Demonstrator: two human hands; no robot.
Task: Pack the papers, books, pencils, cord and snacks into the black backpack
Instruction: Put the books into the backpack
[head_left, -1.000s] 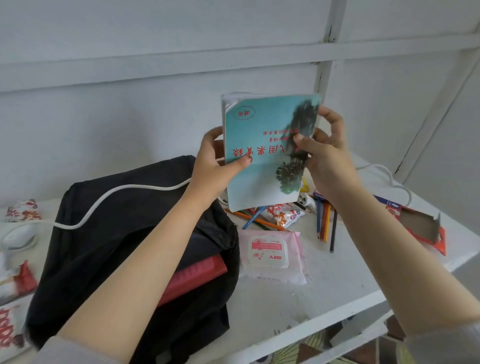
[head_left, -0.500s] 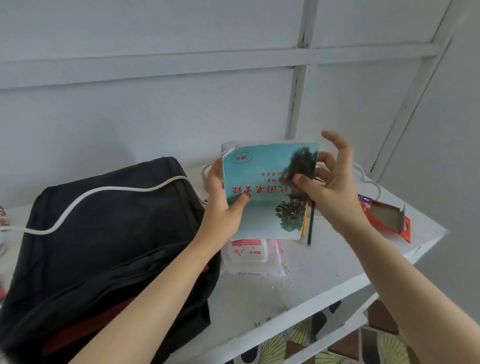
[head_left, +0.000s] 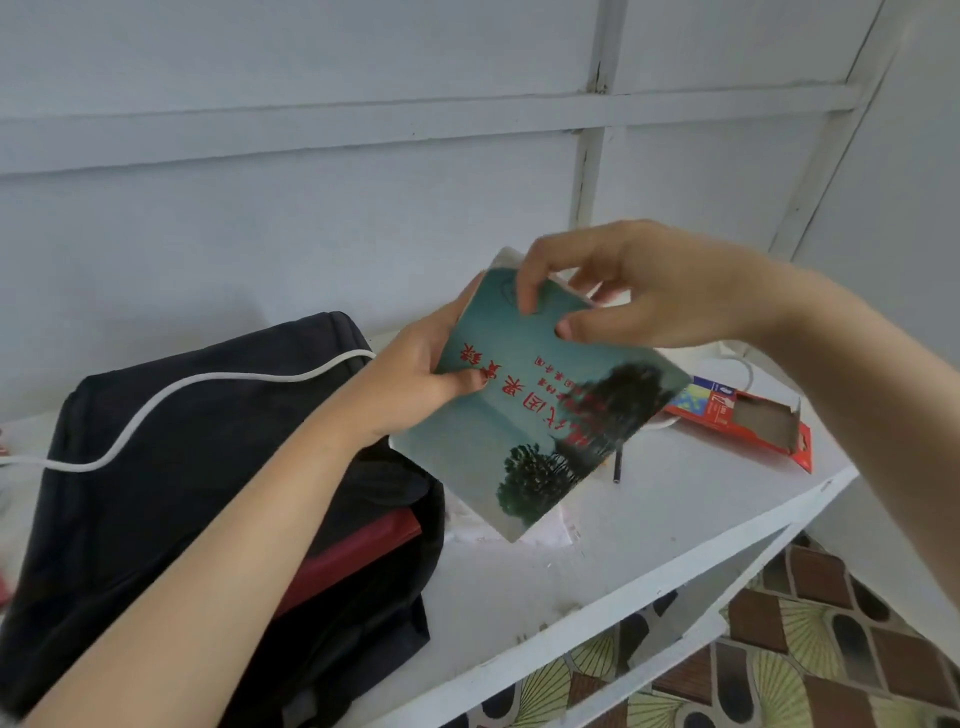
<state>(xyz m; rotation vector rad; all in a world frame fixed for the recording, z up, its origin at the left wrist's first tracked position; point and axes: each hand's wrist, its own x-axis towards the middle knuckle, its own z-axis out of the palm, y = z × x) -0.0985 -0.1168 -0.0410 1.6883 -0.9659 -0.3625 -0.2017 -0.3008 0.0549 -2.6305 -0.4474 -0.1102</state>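
- Black fabric backpack (head_left: 182, 467) lies on the white table (head_left: 649, 530), its mouth open rightward with a red flat thing (head_left: 363, 551), probably a book, inside; a white cord (head_left: 208, 384) drapes across it.
- Left hand (head_left: 415, 374) grips the teal paperback book (head_left: 545, 415) by its left edge, held above the table just right of that mouth.
- Right hand (head_left: 639, 296) pinches its top corner.
- Risk: going in tilted, the book could jam against the red thing or drag the cord.
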